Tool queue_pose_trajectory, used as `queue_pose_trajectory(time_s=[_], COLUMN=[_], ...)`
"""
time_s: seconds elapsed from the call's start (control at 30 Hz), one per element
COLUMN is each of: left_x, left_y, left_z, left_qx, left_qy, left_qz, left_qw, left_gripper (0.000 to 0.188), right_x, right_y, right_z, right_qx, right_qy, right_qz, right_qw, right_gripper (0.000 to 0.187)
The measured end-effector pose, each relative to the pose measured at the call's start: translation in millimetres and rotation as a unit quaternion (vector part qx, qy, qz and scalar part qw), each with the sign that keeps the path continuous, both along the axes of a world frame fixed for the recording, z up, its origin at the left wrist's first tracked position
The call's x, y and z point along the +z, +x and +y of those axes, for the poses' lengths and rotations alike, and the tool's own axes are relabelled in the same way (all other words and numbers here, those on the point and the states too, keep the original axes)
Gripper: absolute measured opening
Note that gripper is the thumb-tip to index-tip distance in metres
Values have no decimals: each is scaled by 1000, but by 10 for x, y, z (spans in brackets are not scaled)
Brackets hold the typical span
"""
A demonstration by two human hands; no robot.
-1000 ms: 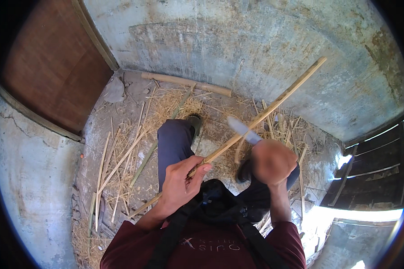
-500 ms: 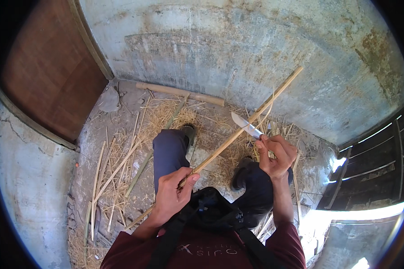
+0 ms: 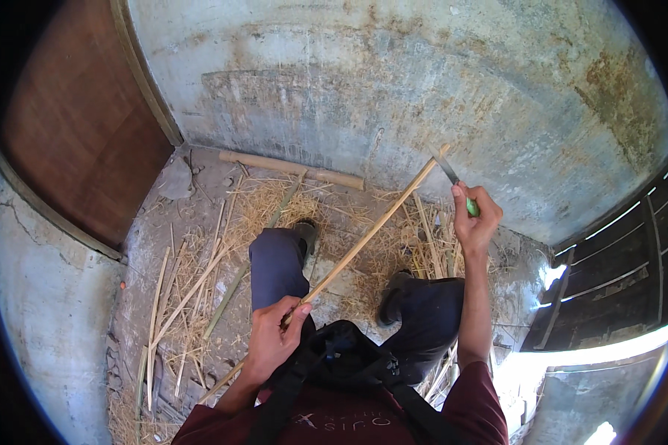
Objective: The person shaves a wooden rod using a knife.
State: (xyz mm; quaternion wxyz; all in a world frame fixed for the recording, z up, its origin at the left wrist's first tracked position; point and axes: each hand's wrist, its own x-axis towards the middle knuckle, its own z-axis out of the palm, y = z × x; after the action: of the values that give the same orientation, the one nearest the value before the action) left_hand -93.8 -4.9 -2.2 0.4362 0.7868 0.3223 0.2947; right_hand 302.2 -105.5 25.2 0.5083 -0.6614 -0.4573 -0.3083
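My left hand (image 3: 274, 334) is closed round a long, split bamboo strip (image 3: 371, 236), which slants up and away to the right. The strip's other end passes under my left forearm toward the lower left. In my right hand (image 3: 476, 219) is a knife (image 3: 447, 167) with a green handle, gripped with the fingers curled round it. Its blade lies at or very near the far end of the strip; whether it touches cannot be made out.
Straw-like shavings (image 3: 263, 200) and several bamboo strips (image 3: 189, 297) litter the floor round my feet. A thick bamboo pole (image 3: 293, 170) lies along the base of the wall (image 3: 334, 89). A brown door (image 3: 82, 111) stands at the left, dark slats (image 3: 616, 274) at the right.
My right hand has moved the knife up and away along the strip, from its middle to its far end. The strip has dipped slightly; the curled shaving on it no longer shows.
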Motion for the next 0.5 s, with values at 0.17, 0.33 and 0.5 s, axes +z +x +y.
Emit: queue_pose_trajectory(time_s=[0.17,0.33,0.5], left_x=[-120,-154,-257], left_y=[-155,-189,-111], left_z=[60,95,216], left_qx=[-9,0,-13], left_qy=[-15,-27,-48], left_qz=[55,71,83], left_qw=[998,997,995], left_gripper=[23,25,25], right_x=[-63,-224,-243], right_y=[324,811,621], right_z=[19,-151,-284], right_qx=[-41,-132,-192], right_qy=[-63,-253,-325], right_qz=[64,169,170], right_qw=[995,943,910], right_gripper=[23,26,25])
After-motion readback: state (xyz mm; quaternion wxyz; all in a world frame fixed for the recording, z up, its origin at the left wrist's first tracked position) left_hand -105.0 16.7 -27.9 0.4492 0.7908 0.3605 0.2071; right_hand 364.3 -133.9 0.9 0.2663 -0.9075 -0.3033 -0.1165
